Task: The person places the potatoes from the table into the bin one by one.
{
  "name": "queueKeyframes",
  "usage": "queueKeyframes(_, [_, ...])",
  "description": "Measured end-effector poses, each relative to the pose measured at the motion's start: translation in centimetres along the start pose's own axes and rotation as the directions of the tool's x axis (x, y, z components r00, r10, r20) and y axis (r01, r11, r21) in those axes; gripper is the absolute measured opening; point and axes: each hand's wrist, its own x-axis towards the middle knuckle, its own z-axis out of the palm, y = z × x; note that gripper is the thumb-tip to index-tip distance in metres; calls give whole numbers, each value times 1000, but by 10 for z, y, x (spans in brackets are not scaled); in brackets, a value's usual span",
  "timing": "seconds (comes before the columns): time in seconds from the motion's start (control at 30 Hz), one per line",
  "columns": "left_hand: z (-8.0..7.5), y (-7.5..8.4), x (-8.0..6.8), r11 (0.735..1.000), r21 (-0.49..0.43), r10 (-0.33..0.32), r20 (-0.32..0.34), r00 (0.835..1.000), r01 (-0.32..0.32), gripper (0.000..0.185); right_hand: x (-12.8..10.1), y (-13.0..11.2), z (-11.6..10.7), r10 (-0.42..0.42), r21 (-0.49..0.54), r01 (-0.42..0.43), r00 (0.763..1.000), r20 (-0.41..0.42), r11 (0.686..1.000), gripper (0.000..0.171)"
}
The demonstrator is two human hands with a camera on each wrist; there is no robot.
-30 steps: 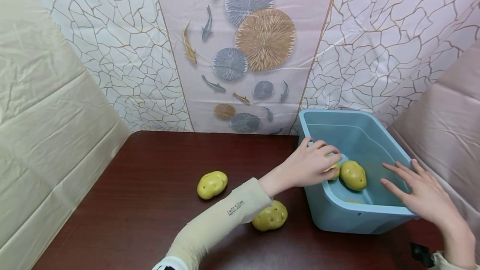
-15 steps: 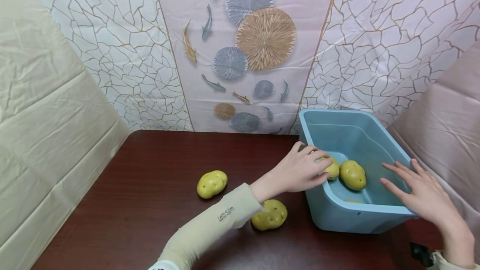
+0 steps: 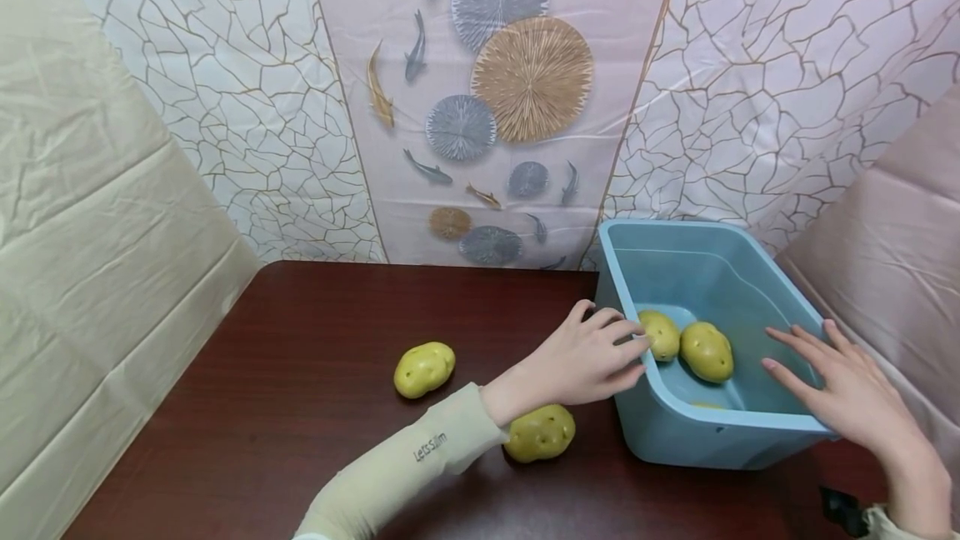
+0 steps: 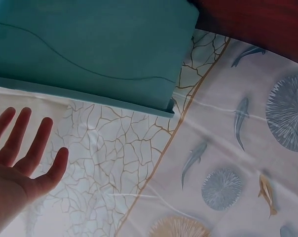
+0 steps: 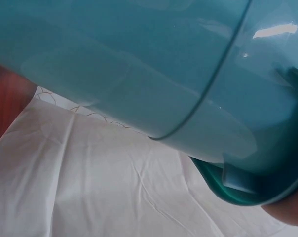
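Observation:
My left hand [image 3: 582, 357] hovers at the left rim of a light blue plastic bin [image 3: 630, 298], its loosely bent fingers holding nothing. In the left wrist view those fingers [image 4: 33, 143] spread beside the bin's outer wall [image 4: 99, 54]. One potato [image 3: 659, 336] lies inside near that rim, with a second potato [image 3: 707, 352] next to it. A yellow sliver shows behind the front wall. My right hand [image 3: 847, 386] rests on the right rim, fingers extended over the inside. On the table are a yellow potato [image 3: 424, 370] and another potato [image 3: 540, 433], partly behind my left forearm.
The dark red-brown table [image 3: 247, 407] stretches left of the bin. A patterned cloth [image 3: 517, 190] hangs behind its far edge. Pale cloth walls [image 3: 97, 232] stand at the left, and a pinkish cloth [image 3: 885, 232] is close to the bin's right side.
My left hand has drawn back left and toward me, out of the bin, uncovering the potato by the left rim. My right hand and the bin have stayed put.

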Motion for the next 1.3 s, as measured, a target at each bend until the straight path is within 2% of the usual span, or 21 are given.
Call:
queueKeyframes(0.2, [-3,3,-7,1000,10,-1,33,999,1,28,0,2,2,3,-1,-3,1000,-6,1000,62])
queueKeyframes(0.53, [-4,7,-21,1000,-13,-11,14,1000,11,27,0,3,4,-7,6,7,1000,-9,1000,61])
queueKeyframes(0.8, [-8,7,-30,998,-45,-39,36,999,41,28,-1,1,3,-2,9,2,1000,-12,1000,62])
queueKeyframes(1.03, [-9,8,-39,995,-83,-50,27,998,52,26,-1,-3,-1,-2,11,2,1000,-8,1000,61])
queueKeyframes(1.3, [-9,9,-45,997,-63,-50,38,998,53,26,0,-4,0,6,9,-6,1000,-2,1000,62])
